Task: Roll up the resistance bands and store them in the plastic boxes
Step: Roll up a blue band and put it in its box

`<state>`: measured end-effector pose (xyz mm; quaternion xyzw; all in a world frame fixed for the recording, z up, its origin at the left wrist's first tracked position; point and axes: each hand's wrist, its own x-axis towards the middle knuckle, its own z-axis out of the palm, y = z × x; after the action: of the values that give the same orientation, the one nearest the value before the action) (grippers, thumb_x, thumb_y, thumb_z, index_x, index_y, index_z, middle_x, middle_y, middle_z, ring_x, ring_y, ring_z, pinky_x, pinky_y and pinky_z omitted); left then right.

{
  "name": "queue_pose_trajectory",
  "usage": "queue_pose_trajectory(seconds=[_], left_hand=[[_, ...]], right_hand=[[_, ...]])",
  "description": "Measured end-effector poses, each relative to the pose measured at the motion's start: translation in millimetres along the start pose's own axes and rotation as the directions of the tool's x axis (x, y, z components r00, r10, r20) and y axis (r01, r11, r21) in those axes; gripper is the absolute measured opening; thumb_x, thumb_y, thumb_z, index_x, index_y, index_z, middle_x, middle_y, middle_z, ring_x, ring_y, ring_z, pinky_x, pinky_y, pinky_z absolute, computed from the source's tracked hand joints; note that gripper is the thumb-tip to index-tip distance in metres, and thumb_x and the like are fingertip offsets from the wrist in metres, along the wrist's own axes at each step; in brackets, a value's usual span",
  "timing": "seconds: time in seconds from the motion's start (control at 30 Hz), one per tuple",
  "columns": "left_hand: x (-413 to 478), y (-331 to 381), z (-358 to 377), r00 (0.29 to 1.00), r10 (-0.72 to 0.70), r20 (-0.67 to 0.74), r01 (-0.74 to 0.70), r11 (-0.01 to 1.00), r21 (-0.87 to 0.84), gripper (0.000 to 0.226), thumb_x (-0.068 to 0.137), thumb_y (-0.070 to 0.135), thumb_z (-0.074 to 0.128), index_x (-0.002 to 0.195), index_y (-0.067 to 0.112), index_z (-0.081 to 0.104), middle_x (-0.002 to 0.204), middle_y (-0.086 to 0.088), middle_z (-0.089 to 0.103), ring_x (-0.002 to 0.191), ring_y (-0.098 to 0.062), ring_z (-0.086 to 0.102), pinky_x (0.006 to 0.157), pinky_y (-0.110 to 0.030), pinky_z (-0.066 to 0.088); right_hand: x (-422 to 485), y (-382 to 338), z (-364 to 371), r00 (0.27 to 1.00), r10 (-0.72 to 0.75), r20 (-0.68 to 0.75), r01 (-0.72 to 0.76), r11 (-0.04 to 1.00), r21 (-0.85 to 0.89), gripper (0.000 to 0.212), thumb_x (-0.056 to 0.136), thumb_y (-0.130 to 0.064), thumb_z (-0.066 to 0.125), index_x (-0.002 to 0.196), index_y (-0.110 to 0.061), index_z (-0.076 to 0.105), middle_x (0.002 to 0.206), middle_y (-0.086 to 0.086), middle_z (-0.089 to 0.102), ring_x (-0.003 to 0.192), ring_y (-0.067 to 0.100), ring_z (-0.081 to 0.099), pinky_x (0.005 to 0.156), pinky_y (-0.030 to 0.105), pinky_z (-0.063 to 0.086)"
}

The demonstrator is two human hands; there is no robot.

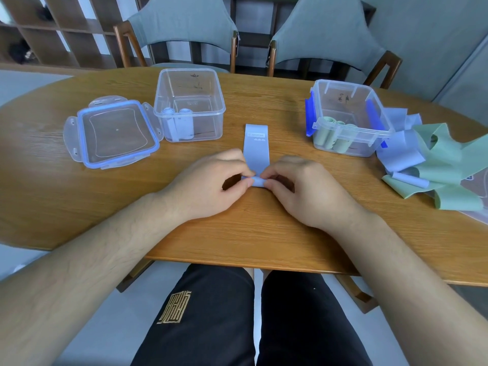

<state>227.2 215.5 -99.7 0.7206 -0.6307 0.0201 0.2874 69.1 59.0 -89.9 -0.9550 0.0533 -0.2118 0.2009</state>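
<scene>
Head view: left hand and right hand pinch rolled near end of blue band, flat on table centre. Left box holds blue rolls, right box green rolls. Loose bands far right.

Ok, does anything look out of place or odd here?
Nothing damaged or spilled. Only the unrolled bands lie in a tangled heap right of the blue-latched box. The left hand and right hand pinch the blue band.

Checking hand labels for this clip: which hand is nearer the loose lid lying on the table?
Left. The left hand pinches the rolled end of the blue band, right of the lid; the right hand pinches it too, farther right.
</scene>
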Motion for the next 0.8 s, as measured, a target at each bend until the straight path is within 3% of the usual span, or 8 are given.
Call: queue_pose_trajectory(seconds=[0.1,0.3,0.47,0.63,0.8], left_hand=[[2.3,2.0,0.0,0.999,0.028,0.018,-0.030,0.997,0.068,0.021,0.101,0.031,0.052,0.115,0.026,0.067,0.098,0.017,0.054,0.087,-0.003,0.053,0.076,-0.025,0.044],[4.2,-3.1,-0.3,0.999,0.040,0.001,-0.040,0.999,0.010,0.015,0.096,0.027,0.062,0.105,0.017,0.067,0.112,0.013,0.056,0.098,-0.008,0.060,0.085,-0.035,0.050],[12.5,-7.3,1.5,1.000,0.023,0.005,-0.023,0.999,-0.028,0.014,0.098,0.024,0.059,0.102,0.015,0.070,0.106,0.010,0.054,0.095,-0.010,0.061,0.085,-0.037,0.050],[19.5,-5.3,1.7,0.995,0.095,0.027,-0.096,0.992,0.082,0.014,0.100,0.022,0.053,0.110,0.016,0.061,0.115,0.006,0.050,0.092,-0.017,0.059,0.084,-0.041,0.050],[21.5,-7.2,5.1,0.995,0.098,0.002,-0.098,0.991,0.090,0.010,0.095,0.024,0.061,0.100,0.015,0.060,0.104,0.007,0.056,0.088,-0.016,0.058,0.080,-0.041,0.049]], right_hand=[[4.4,5.6,2.9,0.999,0.039,-0.017,-0.039,0.999,0.011,0.013,0.094,-0.016,0.064,0.101,-0.017,0.075,0.097,-0.001,0.062,0.090,0.012,0.057,0.081,0.026,0.046],[9.0,7.1,-1.8,0.999,0.049,0.000,-0.049,0.999,0.020,0.013,0.093,-0.019,0.065,0.105,-0.020,0.071,0.091,-0.007,0.063,0.083,0.008,0.058,0.077,0.023,0.046],[11.8,11.5,-2.1,0.998,0.059,0.032,-0.059,0.998,0.002,0.014,0.087,-0.019,0.071,0.102,-0.019,0.069,0.091,-0.007,0.059,0.083,0.008,0.058,0.077,0.024,0.049],[23.4,16.5,0.1,0.997,0.069,0.033,-0.068,0.997,-0.023,0.012,0.091,-0.019,0.066,0.099,-0.017,0.074,0.090,-0.007,0.054,0.080,0.006,0.051,0.075,0.011,0.037],[29.0,18.6,-1.3,0.994,0.097,0.048,-0.095,0.994,-0.059,0.016,0.094,-0.020,0.064,0.105,-0.016,0.075,0.094,-0.010,0.053,0.083,0.004,0.048,0.074,0.003,0.031]])
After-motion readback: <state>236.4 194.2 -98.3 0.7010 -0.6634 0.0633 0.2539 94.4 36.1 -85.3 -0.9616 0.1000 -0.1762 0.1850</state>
